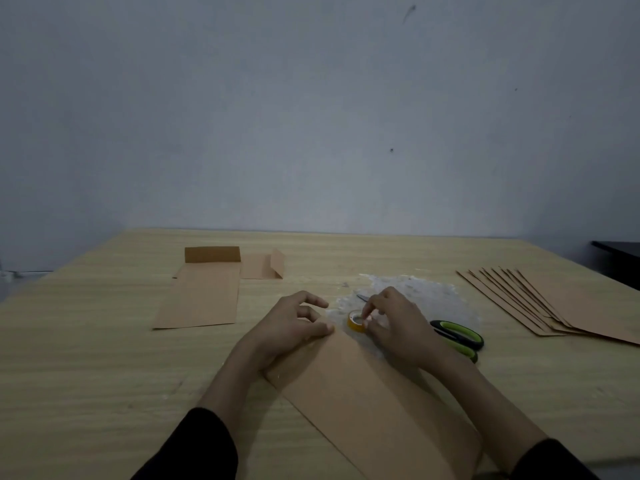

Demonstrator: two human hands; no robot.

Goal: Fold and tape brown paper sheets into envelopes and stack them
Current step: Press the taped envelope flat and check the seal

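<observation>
A folded brown paper sheet [367,400] lies diagonally on the wooden table [104,358] in front of me. My left hand [294,327] rests on its far corner, thumb pressing the edge down, fingers loosely curled. My right hand [394,323] pinches a small yellow tape roll [356,321] standing just past that corner. At the left lies a folded envelope [204,296] with its flap standing up, and another folded piece [263,266] sits behind it. A fanned stack of brown sheets [554,303] lies at the right.
Green-and-black scissors [457,336] lie beside my right wrist, their blades under my hand. A crumpled clear plastic sheet [422,292] is spread beyond the tape. A grey wall stands behind the table, and a dark piece of furniture [620,258] shows at the far right.
</observation>
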